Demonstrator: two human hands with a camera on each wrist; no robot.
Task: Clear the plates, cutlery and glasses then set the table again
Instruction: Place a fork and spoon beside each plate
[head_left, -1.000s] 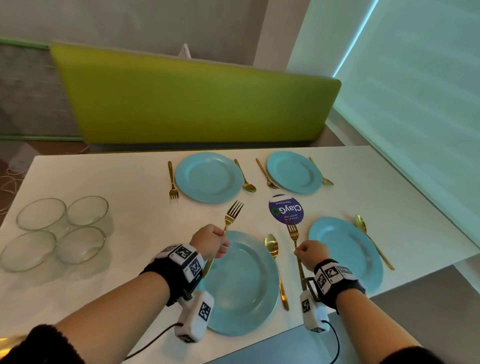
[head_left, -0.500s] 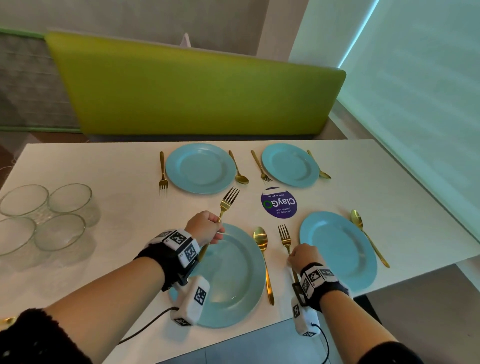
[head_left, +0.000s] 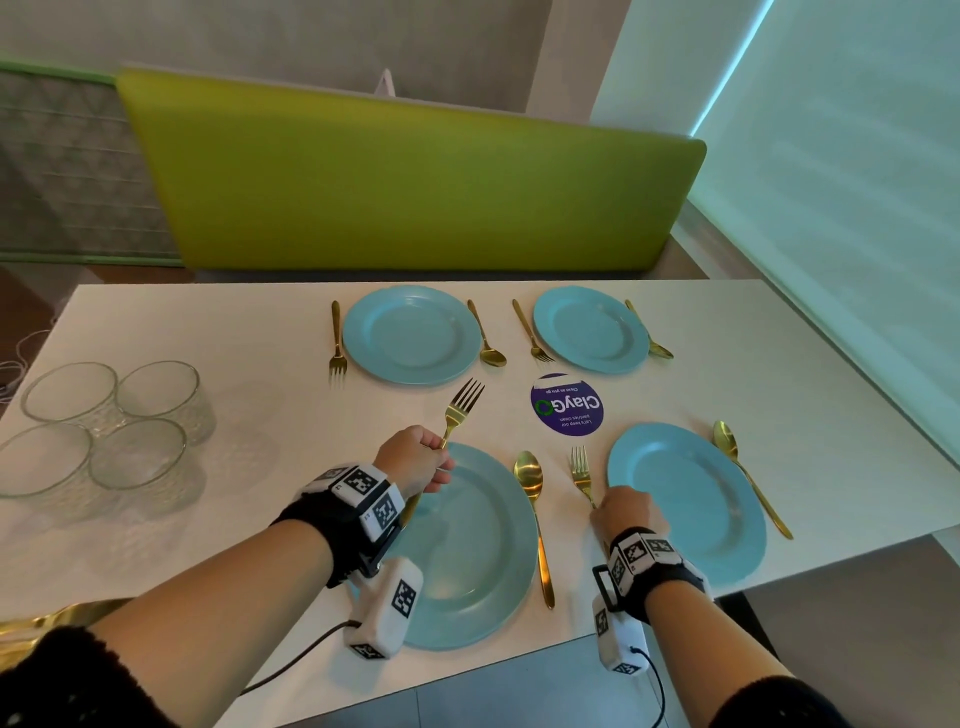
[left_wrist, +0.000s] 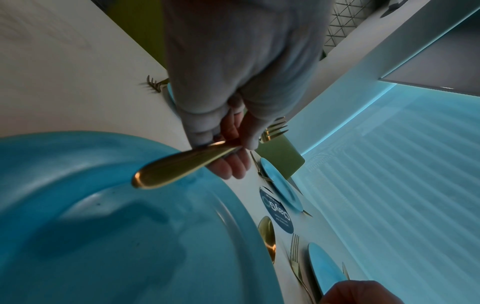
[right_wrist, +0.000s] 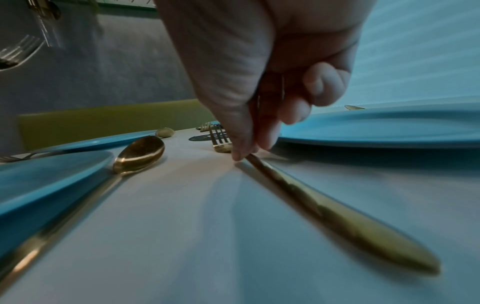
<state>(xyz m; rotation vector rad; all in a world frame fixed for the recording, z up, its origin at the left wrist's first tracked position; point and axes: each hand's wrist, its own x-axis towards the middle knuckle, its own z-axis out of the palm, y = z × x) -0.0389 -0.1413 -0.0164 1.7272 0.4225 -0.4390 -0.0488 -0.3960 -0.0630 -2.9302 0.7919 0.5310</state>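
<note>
My left hand (head_left: 418, 460) grips a gold fork (head_left: 460, 410) by its handle (left_wrist: 179, 167) and holds it lifted above the near left blue plate (head_left: 467, 551), tines pointing away. My right hand (head_left: 626, 514) pinches the handle (right_wrist: 337, 218) of a second gold fork (head_left: 581, 470), which lies on the white table (head_left: 249, 338) between a gold spoon (head_left: 532, 499) and the near right blue plate (head_left: 691, 499). Two more blue plates (head_left: 410, 335) (head_left: 591, 328) sit at the far side, each flanked by a fork and a spoon.
Several empty glass bowls (head_left: 106, 431) stand clustered at the table's left end. A round purple sticker (head_left: 566, 404) lies in the middle. Another gold spoon (head_left: 748, 473) lies right of the near right plate. A green bench back (head_left: 415, 176) runs behind the table.
My right hand has slid back along the fork's handle towards me and closed on it. My left hand keeps the lifted fork in about the same place.
</note>
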